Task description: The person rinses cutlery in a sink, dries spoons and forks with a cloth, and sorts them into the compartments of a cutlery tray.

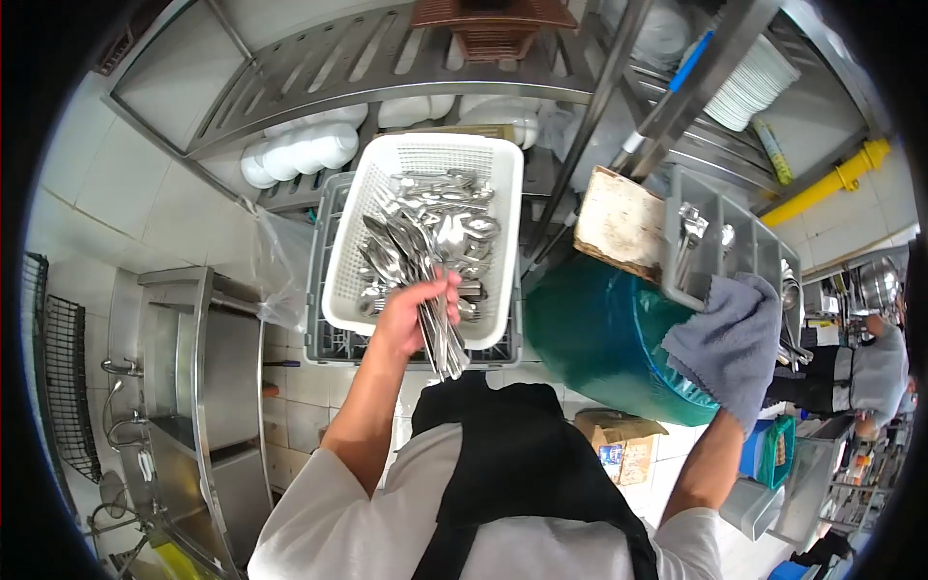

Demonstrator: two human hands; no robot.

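Grip of the left hand point(420, 309) is closed around a thick bunch of cutlery point(397, 253), spoons mostly, with the heads fanned out over the white basket point(346, 242) and the handles reaching past its near rim. Because the bunch is wide and the pieces are smooth, the outer ones could slide out if the fingers loosened; those slipping toward the body might miss the basket and hit the floor point(396, 406). Handles could also knock against the rim and twist the bunch out of line. More loose cutlery point(449, 198) lies crossed in the basket, so spoon heads or fork tines could catch on it if the bunch were dragged low.

On the other side, a grey cloth point(730, 338) covers the right hand, and I cannot tell how its fingers are set; only the right forearm point(710, 464) shows below. The cloth hangs against the grey divided tray point(713, 208), which has some cutlery in its compartments. A fold snagging on the tray's edge could tug or tilt it, and what bears the tray is hard to make out. The green bin point(590, 319) stands just beside and below, so pieces tipped from the tray could drop into it unnoticed.
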